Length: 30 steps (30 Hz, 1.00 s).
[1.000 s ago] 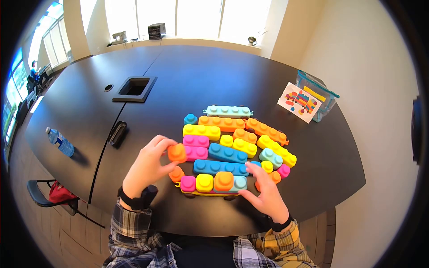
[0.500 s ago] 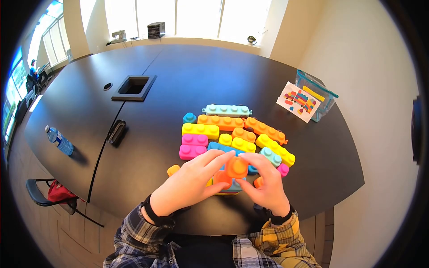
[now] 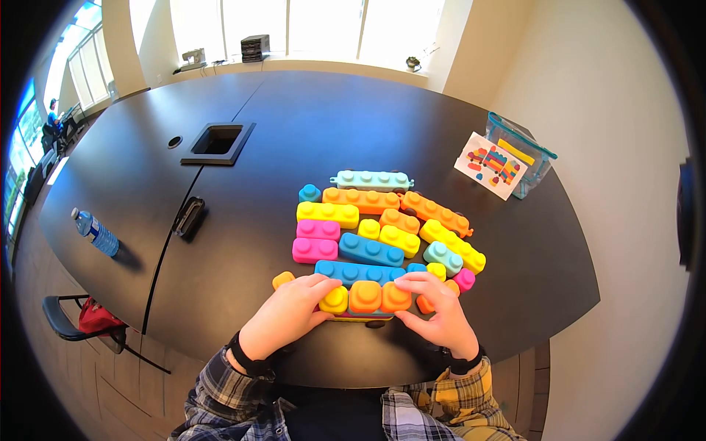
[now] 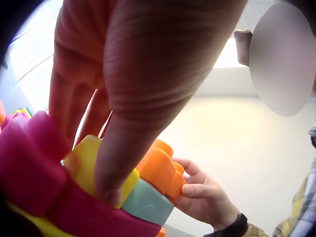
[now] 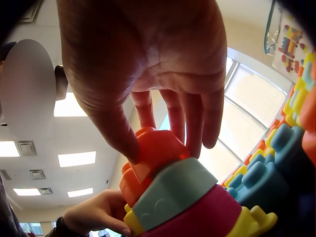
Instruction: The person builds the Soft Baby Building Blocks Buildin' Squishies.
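a plaid shirt (image 3: 412,413) hangs open over a black top (image 3: 334,415). its left sleeve (image 3: 224,384) is checked in dark grey-blue and white, its right sleeve (image 3: 471,393) mostly in yellow and black. a black left wristband (image 3: 248,358) and a black right wristband (image 3: 462,364) sit just beyond the cuffs; the fingers (image 3: 323,285) are bare.

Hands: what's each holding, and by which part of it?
Left hand pinches the yellow block, thumb on its near side, fingers on the far; right hand grips the end orange block likewise.
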Each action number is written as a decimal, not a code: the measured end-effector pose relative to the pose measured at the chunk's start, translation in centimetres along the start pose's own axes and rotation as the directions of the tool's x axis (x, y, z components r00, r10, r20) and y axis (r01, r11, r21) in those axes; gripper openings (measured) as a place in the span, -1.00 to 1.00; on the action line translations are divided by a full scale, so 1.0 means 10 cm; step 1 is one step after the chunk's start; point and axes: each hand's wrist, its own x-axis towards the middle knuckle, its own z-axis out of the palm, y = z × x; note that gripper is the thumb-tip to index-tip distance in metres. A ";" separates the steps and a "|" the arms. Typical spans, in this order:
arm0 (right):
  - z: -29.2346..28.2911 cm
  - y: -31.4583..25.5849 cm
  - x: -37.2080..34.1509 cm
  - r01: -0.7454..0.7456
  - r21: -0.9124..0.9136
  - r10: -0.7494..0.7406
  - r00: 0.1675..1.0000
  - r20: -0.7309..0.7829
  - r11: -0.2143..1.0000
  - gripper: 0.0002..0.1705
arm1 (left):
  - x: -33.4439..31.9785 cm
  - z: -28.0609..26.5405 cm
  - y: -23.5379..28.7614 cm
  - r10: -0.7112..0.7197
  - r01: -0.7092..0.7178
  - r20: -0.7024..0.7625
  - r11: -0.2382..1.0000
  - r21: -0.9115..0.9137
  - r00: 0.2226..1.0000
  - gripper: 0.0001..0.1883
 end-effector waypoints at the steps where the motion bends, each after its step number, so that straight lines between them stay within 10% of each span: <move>1: 0.01 0.00 -0.01 -0.002 0.005 0.002 1.000 0.010 1.000 -0.42 | 0.00 0.03 -0.03 -0.002 0.002 -0.009 1.000 0.001 1.000 -0.52; 11: 0.04 0.04 -0.08 0.017 0.024 -0.017 1.000 0.007 1.000 -0.36 | 0.04 0.10 -0.20 0.026 -0.024 0.050 0.998 -0.056 0.998 -0.35; 17: 0.11 0.12 -0.19 -0.315 0.155 0.298 0.947 0.122 0.936 -0.21 | 0.03 0.13 -0.28 -0.059 0.068 0.184 0.997 -0.043 0.981 -0.17; 30: 0.18 0.13 -0.12 -0.304 -0.063 0.310 0.933 0.181 0.951 -0.44 | 0.10 0.29 -0.33 -0.080 0.073 0.102 0.995 0.071 0.992 -0.34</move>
